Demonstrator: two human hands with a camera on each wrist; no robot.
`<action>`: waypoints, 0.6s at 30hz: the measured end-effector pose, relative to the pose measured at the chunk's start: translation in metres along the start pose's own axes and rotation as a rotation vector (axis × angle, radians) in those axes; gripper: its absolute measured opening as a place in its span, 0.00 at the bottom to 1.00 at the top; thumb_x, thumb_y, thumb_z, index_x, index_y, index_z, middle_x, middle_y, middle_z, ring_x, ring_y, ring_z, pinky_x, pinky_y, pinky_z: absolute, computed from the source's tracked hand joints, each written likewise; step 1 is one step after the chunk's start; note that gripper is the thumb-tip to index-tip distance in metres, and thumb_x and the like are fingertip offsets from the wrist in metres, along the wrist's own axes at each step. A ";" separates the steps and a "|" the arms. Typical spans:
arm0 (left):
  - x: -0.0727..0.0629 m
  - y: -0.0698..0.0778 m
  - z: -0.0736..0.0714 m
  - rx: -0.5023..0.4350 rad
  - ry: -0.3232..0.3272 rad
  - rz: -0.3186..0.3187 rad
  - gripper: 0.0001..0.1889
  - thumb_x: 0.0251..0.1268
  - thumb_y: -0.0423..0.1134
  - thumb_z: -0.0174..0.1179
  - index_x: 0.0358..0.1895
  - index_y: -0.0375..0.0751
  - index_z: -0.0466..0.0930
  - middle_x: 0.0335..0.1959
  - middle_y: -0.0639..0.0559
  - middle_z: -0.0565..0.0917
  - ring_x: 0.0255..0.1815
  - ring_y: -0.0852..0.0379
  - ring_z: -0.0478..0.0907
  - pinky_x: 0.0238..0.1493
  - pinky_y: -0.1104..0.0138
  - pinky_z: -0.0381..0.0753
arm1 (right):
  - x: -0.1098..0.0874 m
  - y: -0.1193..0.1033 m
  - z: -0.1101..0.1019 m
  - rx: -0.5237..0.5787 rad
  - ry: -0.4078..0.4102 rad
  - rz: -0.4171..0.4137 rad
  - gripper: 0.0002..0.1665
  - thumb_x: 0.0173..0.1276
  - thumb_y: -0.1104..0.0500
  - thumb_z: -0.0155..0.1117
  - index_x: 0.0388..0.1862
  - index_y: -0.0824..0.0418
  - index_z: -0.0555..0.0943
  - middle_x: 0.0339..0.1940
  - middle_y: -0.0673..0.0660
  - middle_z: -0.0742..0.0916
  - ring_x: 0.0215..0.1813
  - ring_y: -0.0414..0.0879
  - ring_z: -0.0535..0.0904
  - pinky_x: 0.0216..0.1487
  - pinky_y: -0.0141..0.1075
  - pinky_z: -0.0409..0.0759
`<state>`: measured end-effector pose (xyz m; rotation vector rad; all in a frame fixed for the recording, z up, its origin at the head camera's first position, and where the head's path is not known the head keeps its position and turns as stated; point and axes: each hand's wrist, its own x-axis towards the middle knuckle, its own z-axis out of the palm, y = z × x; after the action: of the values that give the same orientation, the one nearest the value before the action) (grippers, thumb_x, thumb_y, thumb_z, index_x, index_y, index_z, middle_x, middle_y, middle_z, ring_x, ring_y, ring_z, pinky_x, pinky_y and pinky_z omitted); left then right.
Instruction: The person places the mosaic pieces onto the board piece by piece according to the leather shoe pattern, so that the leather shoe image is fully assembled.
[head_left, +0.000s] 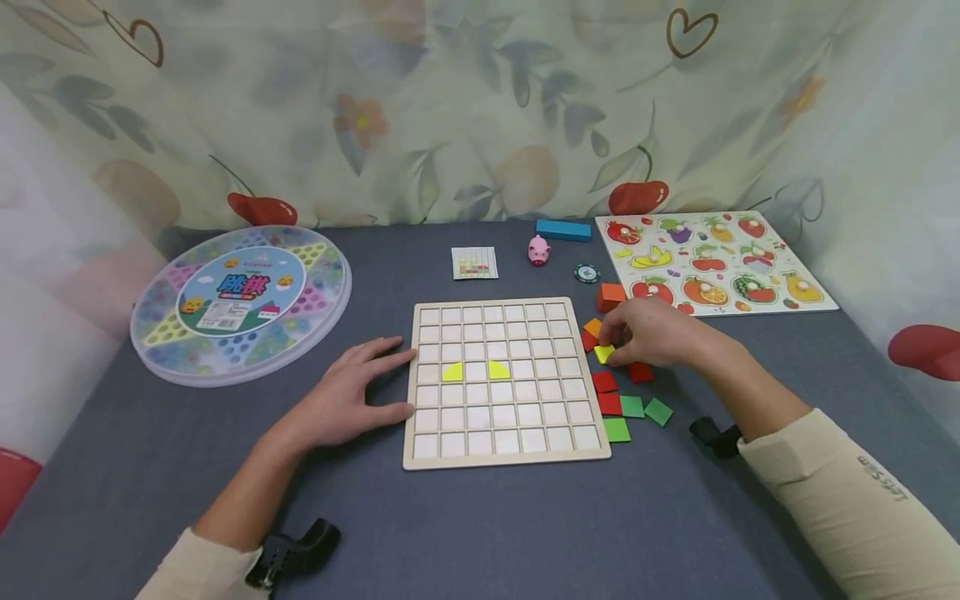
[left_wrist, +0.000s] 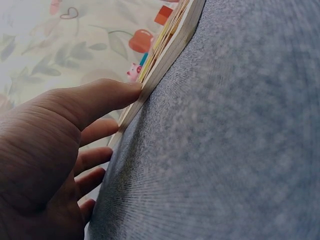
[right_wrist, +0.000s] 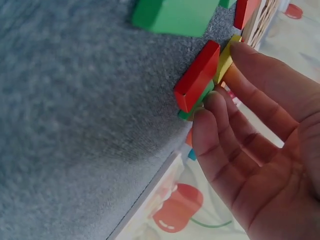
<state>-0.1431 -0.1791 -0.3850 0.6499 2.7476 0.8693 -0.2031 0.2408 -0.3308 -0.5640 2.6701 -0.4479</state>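
Yellow tile (head_left: 603,354), pinched by right fingers (right_wrist: 260,102) — parted only slightly, left fingers (head_left: 392,363) — spread, touching the gridded board (head_left: 507,459)

A pinched yellow tile (head_left: 603,355) is beside the flat gridded board (head_left: 501,416).

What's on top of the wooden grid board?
On the grid board: a left yellow quarter-round and a right yellow quarter-round, same row, one square between them. Can't see: the squares' surface beneath them, or the tabletop under the board.
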 end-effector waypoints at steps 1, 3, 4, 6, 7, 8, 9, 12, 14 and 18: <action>0.000 0.000 0.000 0.000 0.000 -0.001 0.40 0.66 0.59 0.68 0.79 0.52 0.68 0.82 0.43 0.61 0.82 0.36 0.53 0.73 0.33 0.57 | 0.000 0.000 0.000 -0.003 -0.002 0.006 0.12 0.64 0.58 0.78 0.44 0.60 0.87 0.41 0.54 0.87 0.44 0.48 0.80 0.47 0.43 0.82; 0.000 0.000 0.000 0.001 0.001 -0.002 0.40 0.66 0.59 0.68 0.79 0.52 0.67 0.82 0.43 0.61 0.82 0.36 0.53 0.73 0.32 0.58 | 0.001 0.000 0.000 0.002 -0.004 0.017 0.12 0.63 0.58 0.78 0.43 0.60 0.86 0.39 0.54 0.87 0.43 0.48 0.79 0.46 0.42 0.81; 0.000 0.000 0.000 0.002 0.001 -0.003 0.40 0.66 0.59 0.68 0.79 0.53 0.67 0.82 0.43 0.61 0.82 0.36 0.53 0.73 0.32 0.58 | 0.002 0.000 0.001 0.009 -0.007 0.021 0.12 0.63 0.58 0.78 0.42 0.59 0.85 0.39 0.54 0.86 0.43 0.48 0.79 0.45 0.41 0.81; -0.001 0.000 0.000 0.002 0.001 -0.004 0.40 0.67 0.59 0.67 0.79 0.53 0.67 0.82 0.43 0.60 0.82 0.36 0.53 0.73 0.32 0.58 | 0.003 0.001 0.000 0.027 -0.008 0.021 0.12 0.62 0.59 0.79 0.40 0.59 0.84 0.37 0.53 0.85 0.41 0.48 0.78 0.43 0.40 0.79; -0.001 0.000 0.000 0.003 0.000 -0.004 0.40 0.67 0.59 0.67 0.79 0.53 0.67 0.82 0.43 0.60 0.82 0.35 0.53 0.73 0.32 0.58 | 0.003 0.001 0.000 0.041 -0.008 0.020 0.12 0.62 0.59 0.79 0.39 0.59 0.83 0.36 0.53 0.85 0.41 0.48 0.78 0.43 0.39 0.78; -0.001 0.000 0.000 0.004 0.000 -0.004 0.40 0.67 0.58 0.67 0.79 0.53 0.67 0.82 0.43 0.60 0.82 0.35 0.53 0.73 0.32 0.57 | 0.003 0.002 0.000 0.057 -0.009 0.017 0.12 0.62 0.59 0.79 0.39 0.59 0.83 0.35 0.53 0.84 0.40 0.48 0.78 0.42 0.39 0.78; -0.001 0.000 0.000 0.005 -0.001 -0.004 0.40 0.67 0.59 0.67 0.79 0.53 0.67 0.82 0.43 0.60 0.82 0.35 0.53 0.73 0.32 0.57 | 0.003 0.003 0.001 0.070 -0.010 0.017 0.13 0.62 0.59 0.79 0.38 0.59 0.82 0.35 0.53 0.84 0.40 0.47 0.77 0.41 0.38 0.77; 0.000 0.001 0.000 0.005 -0.004 -0.003 0.40 0.67 0.59 0.67 0.79 0.53 0.67 0.82 0.43 0.60 0.82 0.35 0.53 0.73 0.32 0.57 | 0.003 0.006 0.000 0.110 -0.013 0.019 0.14 0.61 0.59 0.79 0.40 0.59 0.81 0.34 0.53 0.82 0.39 0.47 0.77 0.39 0.38 0.76; 0.000 0.001 -0.001 0.003 -0.006 -0.003 0.39 0.67 0.59 0.67 0.79 0.52 0.67 0.82 0.43 0.60 0.82 0.35 0.53 0.73 0.32 0.57 | 0.003 0.007 0.000 0.137 -0.018 0.032 0.14 0.63 0.59 0.78 0.43 0.58 0.81 0.33 0.54 0.82 0.38 0.48 0.76 0.38 0.39 0.75; -0.001 0.001 -0.001 -0.005 -0.007 -0.008 0.39 0.67 0.58 0.67 0.79 0.52 0.67 0.82 0.43 0.60 0.82 0.35 0.53 0.73 0.32 0.57 | 0.004 0.008 -0.002 0.157 -0.021 0.048 0.13 0.66 0.59 0.75 0.46 0.58 0.83 0.33 0.55 0.82 0.36 0.48 0.76 0.36 0.39 0.75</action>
<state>-0.1425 -0.1791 -0.3838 0.6397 2.7395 0.8704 -0.2098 0.2467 -0.3338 -0.4546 2.5937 -0.6281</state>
